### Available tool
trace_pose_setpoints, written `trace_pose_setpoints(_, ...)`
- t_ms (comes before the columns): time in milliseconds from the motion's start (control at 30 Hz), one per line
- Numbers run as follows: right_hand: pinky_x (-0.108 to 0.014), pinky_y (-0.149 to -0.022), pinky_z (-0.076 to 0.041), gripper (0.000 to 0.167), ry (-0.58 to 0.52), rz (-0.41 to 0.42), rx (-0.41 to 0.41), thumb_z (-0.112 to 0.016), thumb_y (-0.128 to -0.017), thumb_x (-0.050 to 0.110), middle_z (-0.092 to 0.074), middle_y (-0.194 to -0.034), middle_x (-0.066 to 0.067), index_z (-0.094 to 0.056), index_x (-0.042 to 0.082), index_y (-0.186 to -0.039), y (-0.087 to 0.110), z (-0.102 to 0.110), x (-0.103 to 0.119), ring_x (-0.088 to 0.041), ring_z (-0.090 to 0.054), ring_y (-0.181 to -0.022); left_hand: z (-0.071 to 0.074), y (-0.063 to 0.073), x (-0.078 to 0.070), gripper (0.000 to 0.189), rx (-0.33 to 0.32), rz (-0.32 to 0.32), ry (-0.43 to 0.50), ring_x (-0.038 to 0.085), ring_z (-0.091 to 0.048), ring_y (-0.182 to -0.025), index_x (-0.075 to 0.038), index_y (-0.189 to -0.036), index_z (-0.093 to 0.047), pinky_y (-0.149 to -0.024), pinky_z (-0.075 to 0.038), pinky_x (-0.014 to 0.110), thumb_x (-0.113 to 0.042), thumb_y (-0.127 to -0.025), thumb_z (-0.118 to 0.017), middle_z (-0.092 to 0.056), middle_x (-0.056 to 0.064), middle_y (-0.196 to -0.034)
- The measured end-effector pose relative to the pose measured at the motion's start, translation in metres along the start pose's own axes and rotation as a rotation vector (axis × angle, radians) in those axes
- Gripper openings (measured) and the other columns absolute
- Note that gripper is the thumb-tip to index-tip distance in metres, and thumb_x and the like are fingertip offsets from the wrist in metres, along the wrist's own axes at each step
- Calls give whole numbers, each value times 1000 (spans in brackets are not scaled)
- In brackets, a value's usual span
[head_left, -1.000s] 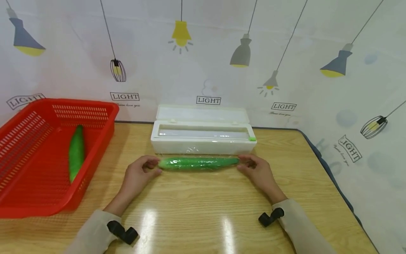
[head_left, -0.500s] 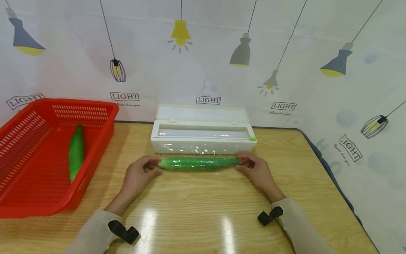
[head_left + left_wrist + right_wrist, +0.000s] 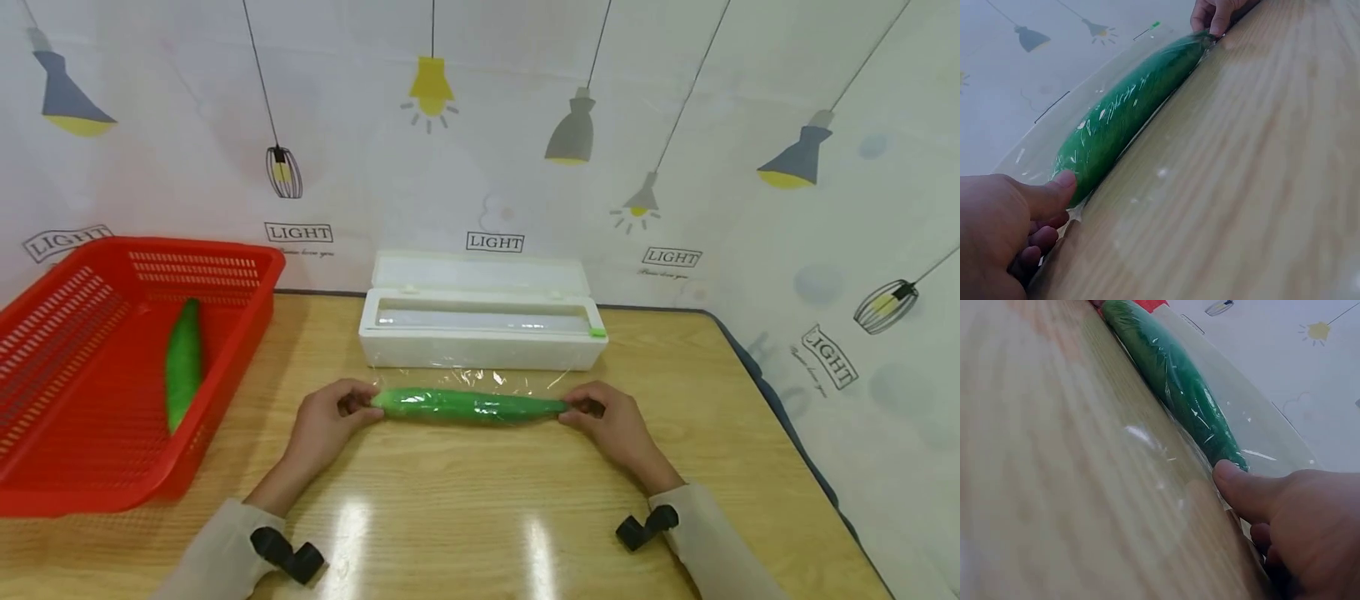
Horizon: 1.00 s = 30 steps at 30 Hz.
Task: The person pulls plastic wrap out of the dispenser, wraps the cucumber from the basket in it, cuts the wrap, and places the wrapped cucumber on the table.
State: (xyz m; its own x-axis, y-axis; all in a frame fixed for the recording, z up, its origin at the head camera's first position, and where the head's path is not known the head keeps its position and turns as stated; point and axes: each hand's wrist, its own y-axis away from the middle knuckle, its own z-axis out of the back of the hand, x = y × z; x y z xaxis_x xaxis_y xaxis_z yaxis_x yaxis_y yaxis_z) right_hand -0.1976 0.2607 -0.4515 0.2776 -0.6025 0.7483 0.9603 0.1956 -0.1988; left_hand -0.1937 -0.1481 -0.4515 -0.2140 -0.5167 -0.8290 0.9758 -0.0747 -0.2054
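Note:
A green cucumber (image 3: 468, 406) under clear cling film lies crosswise on the wooden table, in front of the white film dispenser (image 3: 483, 350). The film stretches from the cucumber back toward the dispenser, whose lid stands raised. My left hand (image 3: 330, 421) pinches the cucumber's paler left end with the film around it. At the darker, narrow right end, my right hand (image 3: 611, 421) grips in the same way. In the left wrist view the thumb (image 3: 1063, 181) presses on the wrapped end. The right wrist view shows the other thumb (image 3: 1229, 472) on the tip; the fingers beneath are partly hidden.
To the left stands a red plastic basket (image 3: 142, 492) with a second cucumber (image 3: 183, 367) in it. A green slider (image 3: 597, 332) sits at the dispenser's right end. Behind the table hangs a lamp-patterned cloth (image 3: 495, 125).
Both hands have drawn the cucumber slightly toward the body, away from the dispenser. More shiny film shows between the two. The camera view has tilted a little.

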Motion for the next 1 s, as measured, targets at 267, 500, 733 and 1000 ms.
trace_pose_setpoints(267, -25, -72, -50, 15, 29, 74, 25, -79, -80, 24, -64, -99, 9, -73, 24, -94, 22, 0, 4, -10, -59, -89, 8, 16, 3, 23, 65, 19, 20, 16, -53, -67, -11, -99, -72, -57, -44, 25, -18, -79, -80, -64, -3, -80)
trace_pose_setpoints(500, -27, -77, -50, 14, 66, 105, 37, -78, -80, 26, -63, -99, 11, -74, 26, -94, 38, 1, 11, -10, -59, -93, 11, 20, 4, 19, 81, -2, 21, 14, -53, -68, -14, -94, -74, -59, -44, 26, -22, -78, -80, -64, -4, -81)
trace_pose_setpoints(733, -31, -79, -49, 15, 112, 188, -3, -79, -80, 19, -64, -99, 7, -75, 23, -94, 44, 2, 10, -12, -59, -94, 13, 22, 5, 13, 109, -52, 8, 13, -55, -76, -18, -87, -75, -65, -46, 26, -23, -77, -81, -64, -7, -81)
trace_pose_setpoints(1000, -27, -76, -50, 34, 76, 191, 15, -76, -83, 17, -63, -105, 10, -67, 17, -116, 42, 0, 10, -9, -59, -92, 17, 23, 3, 10, 125, -97, -25, 12, -56, -79, -20, -85, -74, -68, -46, 27, -26, -78, -79, -63, -10, -81)
